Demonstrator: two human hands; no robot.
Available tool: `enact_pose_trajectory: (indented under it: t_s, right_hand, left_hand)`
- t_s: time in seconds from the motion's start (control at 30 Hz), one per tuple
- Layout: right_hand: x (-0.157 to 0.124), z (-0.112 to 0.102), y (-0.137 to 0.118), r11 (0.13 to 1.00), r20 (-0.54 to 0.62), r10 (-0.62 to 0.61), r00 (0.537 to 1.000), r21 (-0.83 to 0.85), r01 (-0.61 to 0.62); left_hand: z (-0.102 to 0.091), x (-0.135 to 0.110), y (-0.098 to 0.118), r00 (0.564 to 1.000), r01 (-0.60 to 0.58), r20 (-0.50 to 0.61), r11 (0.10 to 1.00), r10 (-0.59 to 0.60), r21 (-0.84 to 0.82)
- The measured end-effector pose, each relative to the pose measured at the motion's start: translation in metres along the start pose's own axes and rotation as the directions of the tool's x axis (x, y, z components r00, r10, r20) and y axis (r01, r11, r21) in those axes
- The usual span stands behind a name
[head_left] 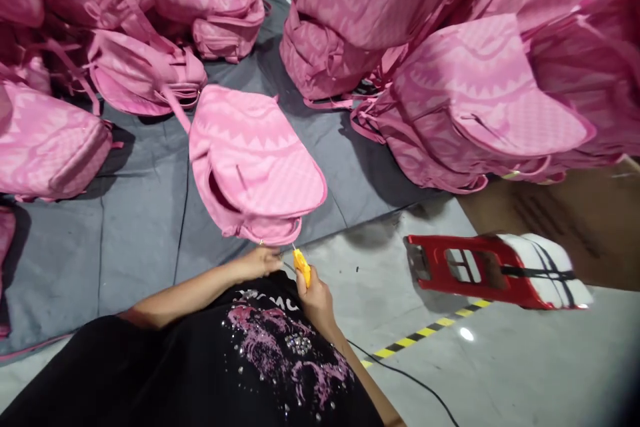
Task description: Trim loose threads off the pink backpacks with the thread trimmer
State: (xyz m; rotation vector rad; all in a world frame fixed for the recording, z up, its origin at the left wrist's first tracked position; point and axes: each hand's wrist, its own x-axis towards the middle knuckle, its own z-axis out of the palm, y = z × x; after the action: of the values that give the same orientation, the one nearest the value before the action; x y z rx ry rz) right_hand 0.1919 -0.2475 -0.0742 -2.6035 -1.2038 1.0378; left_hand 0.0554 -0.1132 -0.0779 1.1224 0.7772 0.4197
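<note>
A pink patterned backpack lies on the grey mat in front of me, with its flap towards me and a dark opening at its left side. My left hand is at the near edge of this backpack, just below a small brass-coloured piece. Its fingers are bent together, and what they hold cannot be made out. My right hand is closed around a yellow-handled tool. The tool's thin metal tip points up at the backpack's pink loop; whether it touches is unclear.
Several more pink backpacks stand and lie across the grey mat. To the right, a red and white plastic seat-like object rests on the floor beside brown cardboard. Yellow-black tape and a black cable run along the floor.
</note>
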Motion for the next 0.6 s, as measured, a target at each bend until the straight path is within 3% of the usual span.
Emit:
enact_pose_trajectory:
  t_s: [0.07, 0.1, 0.13, 0.2, 0.23, 0.27, 0.3, 0.37, 0.47, 0.6]
  right_hand:
    - [0.011, 0.009, 0.005, 0.999, 0.102, 0.034, 0.994, -0.005, -0.033]
    - [0.016, 0.013, 0.007, 0.999, 0.137, 0.038, 0.990, 0.009, -0.040]
    - [0.019, 0.017, 0.010, 0.999, 0.160, 0.033, 0.987, 0.035, -0.040]
    - [0.020, 0.022, 0.020, 0.993, 0.168, 0.019, 0.986, 0.108, -0.038]
    - [0.018, 0.024, 0.026, 0.987, 0.162, 0.011, 0.987, 0.157, -0.037]
    - [0.014, 0.025, 0.034, 0.976, 0.150, 0.001, 0.989, 0.214, -0.034]
    - [0.009, 0.025, 0.041, 0.962, 0.133, -0.008, 0.991, 0.273, -0.029]
    - [-0.001, 0.021, 0.052, 0.926, 0.094, -0.032, 0.995, 0.378, -0.006]
    - [-0.012, 0.008, 0.046, 0.879, 0.057, -0.102, 0.993, 0.473, 0.063]
    - [-0.011, -0.014, 0.008, 0.821, -0.091, -0.222, 0.971, 0.520, 0.236]
  left_hand:
    - [-0.011, -0.020, 0.005, 1.000, -0.017, -0.008, 0.978, 0.019, 0.208]
    - [-0.020, -0.023, 0.008, 0.997, -0.043, -0.044, 0.927, 0.064, 0.374]
    - [-0.030, -0.022, 0.010, 0.990, -0.063, -0.071, 0.830, 0.122, 0.554]
    - [-0.051, -0.011, 0.009, 0.974, -0.058, -0.074, 0.551, 0.215, 0.833]
    - [-0.061, -0.004, 0.008, 0.971, -0.043, -0.065, 0.438, 0.230, 0.898]
    - [-0.069, 0.004, 0.008, 0.972, -0.029, -0.068, 0.399, 0.227, 0.916]
    - [-0.075, 0.011, 0.009, 0.969, -0.017, -0.087, 0.416, 0.230, 0.909]
    - [-0.082, 0.022, 0.022, 0.940, -0.001, -0.188, 0.555, 0.284, 0.832]
    - [-0.086, 0.032, 0.068, 0.836, -0.064, -0.359, 0.724, 0.415, 0.687]
    - [-0.086, 0.038, 0.136, 0.766, -0.149, -0.341, 0.668, 0.544, 0.729]
